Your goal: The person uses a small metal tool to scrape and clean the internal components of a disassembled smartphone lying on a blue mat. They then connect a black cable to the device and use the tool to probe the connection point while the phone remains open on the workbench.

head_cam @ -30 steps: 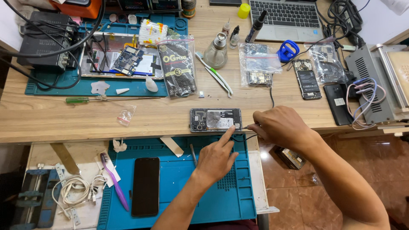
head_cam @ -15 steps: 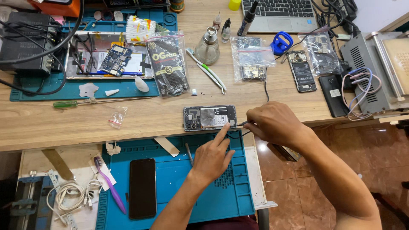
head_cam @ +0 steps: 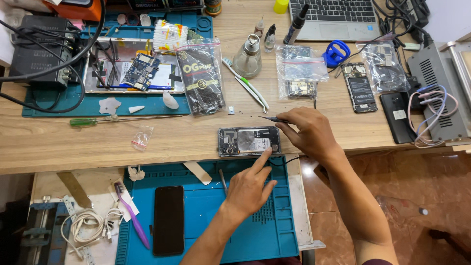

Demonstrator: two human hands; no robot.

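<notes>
An opened phone lies back-up near the front edge of the wooden bench, its inner parts showing. My left hand rests over the blue mat with its forefinger stretched onto the phone's lower right edge. My right hand is just right of the phone and grips a thin screwdriver, whose tip points left above the phone's top edge. A few tiny screws lie on the wood just beyond the tip.
A black phone screen and purple brush lie on the lower tray. Farther back are tweezers, a glass dispenser bottle, bagged parts, a black packet, a green screwdriver, a laptop and more phones.
My right hand has lifted the screwdriver from the phone's right end up and away toward the loose screws. My left forefinger stays on the phone.
</notes>
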